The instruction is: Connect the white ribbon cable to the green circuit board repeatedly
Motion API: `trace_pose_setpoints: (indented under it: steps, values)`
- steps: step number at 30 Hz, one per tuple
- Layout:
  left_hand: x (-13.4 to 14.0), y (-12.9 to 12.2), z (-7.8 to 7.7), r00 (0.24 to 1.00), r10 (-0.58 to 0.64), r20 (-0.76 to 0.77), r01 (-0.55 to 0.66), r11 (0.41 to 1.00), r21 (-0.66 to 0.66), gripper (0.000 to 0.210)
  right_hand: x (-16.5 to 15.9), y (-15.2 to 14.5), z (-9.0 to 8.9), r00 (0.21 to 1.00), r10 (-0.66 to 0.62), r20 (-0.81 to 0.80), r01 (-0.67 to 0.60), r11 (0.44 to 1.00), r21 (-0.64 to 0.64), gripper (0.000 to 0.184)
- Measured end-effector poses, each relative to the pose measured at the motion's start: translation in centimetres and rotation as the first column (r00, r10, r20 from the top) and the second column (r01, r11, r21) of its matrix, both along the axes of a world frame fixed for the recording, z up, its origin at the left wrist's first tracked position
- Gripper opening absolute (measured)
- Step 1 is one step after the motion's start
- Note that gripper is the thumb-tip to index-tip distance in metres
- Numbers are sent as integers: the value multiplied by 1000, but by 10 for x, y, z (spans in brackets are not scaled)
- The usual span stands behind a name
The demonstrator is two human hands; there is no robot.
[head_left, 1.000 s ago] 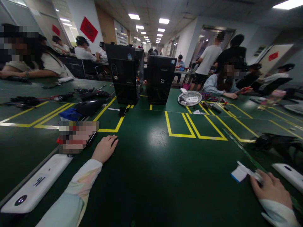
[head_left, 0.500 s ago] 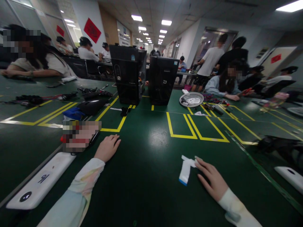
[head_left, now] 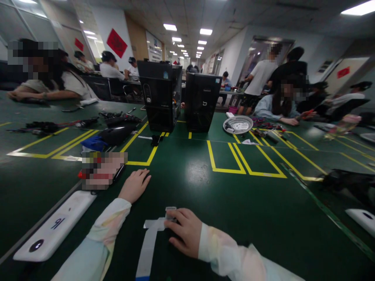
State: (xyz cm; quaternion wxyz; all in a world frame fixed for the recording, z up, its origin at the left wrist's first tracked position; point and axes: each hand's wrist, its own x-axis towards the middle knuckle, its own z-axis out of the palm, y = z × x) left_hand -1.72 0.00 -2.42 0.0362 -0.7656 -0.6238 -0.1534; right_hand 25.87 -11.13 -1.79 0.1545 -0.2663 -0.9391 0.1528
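My left hand [head_left: 134, 187] rests flat on the green table [head_left: 222, 210] with fingers stretched forward, and nothing is in it. Farther to the right, my right hand [head_left: 187, 233] has its fingertips on the upper end of a white flat ribbon cable [head_left: 148, 248] with a blue tip. The cable bends at a corner, and its long leg runs down toward the bottom edge of the view. Thumb and fingers look pinched on the end piece, partly covering it. A pixelated object with a dark case edge [head_left: 118, 176] lies just left of my left hand.
A long white device [head_left: 55, 228] lies at the left. Two black computer towers [head_left: 158, 101] stand ahead, with a white basket [head_left: 238, 125] of small parts to their right. Yellow tape outlines [head_left: 228, 170] mark the table. Several people sit or stand beyond.
My right hand has moved left across the table, and the white ribbon cable has come with it toward the middle front. My left hand stays in place. The view has shifted slightly.
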Motion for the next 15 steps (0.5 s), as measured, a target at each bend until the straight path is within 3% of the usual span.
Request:
trace_pose_setpoints:
  steps: [15]
  values:
    - [-2,0,0,1000,-14,19,15,1000,-5,52,-7,-4,1,1000,11,-3,-11,1000,-7,46]
